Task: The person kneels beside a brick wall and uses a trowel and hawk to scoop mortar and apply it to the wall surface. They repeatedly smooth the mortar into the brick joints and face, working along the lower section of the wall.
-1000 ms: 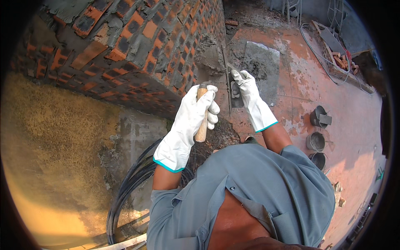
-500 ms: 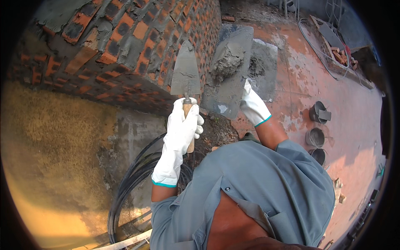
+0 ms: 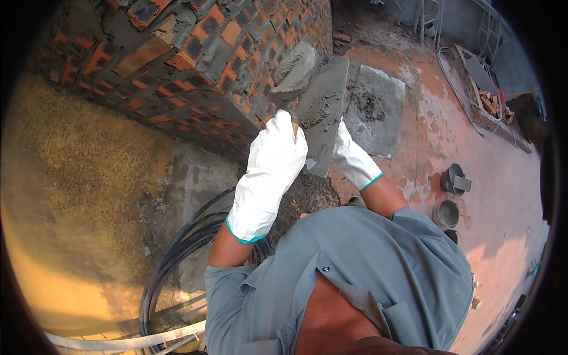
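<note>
My left hand, in a white glove with a teal cuff, is closed around the wooden handle of a trowel. Beyond the fist, a grey mass of wet mortar appears to lie on the trowel's blade, close against the brick wall's face; the blade is mostly hidden. My right hand, gloved alike, grips the right edge of a flat grey mortar board; its fingers are partly hidden. The board is tilted, with mortar smeared and lumped on its left part.
The rough brick wall rises at left. A mortar-stained sheet lies on the reddish floor beyond the board. Black buckets stand at right. Coiled black hoses lie at lower left. Broken bricks lie far right.
The trowel, earlier upright with its blade bare of a lump, has swung right and forward to the board and wall. The big mortar heap has left the board's middle. The board has tilted more.
</note>
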Motion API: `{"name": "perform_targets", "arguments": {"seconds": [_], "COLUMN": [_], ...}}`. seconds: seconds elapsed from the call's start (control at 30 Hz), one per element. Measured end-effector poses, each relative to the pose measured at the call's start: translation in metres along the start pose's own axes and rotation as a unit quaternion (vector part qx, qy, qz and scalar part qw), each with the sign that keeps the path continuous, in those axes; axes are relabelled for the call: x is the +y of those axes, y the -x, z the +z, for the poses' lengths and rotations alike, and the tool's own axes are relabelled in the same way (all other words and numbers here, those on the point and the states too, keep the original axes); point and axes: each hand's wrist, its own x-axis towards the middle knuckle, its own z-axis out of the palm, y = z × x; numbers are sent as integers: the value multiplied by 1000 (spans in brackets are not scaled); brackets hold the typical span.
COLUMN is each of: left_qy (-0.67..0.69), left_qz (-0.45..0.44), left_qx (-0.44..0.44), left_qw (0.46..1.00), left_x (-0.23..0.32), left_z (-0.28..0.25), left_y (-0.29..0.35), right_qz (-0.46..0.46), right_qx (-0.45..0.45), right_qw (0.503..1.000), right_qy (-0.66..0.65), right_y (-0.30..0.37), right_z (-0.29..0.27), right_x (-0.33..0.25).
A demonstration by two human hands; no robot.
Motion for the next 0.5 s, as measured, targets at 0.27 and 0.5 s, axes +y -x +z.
{"name": "perform_targets", "arguments": {"seconds": [0.27, 0.5], "left_qy": [28, -65], "left_qz": [90, 175], "left_qx": [102, 34], "left_qw": [990, 982], "left_x": [-28, -56], "left_z": [-33, -73], "left_y": [15, 22], "right_qz": [-18, -47], "right_qx": [-7, -8], "right_qw": [997, 990], "right_qy": [78, 130], "right_y": [53, 81], "right_z": [33, 66], "right_x": [-3, -12]}}
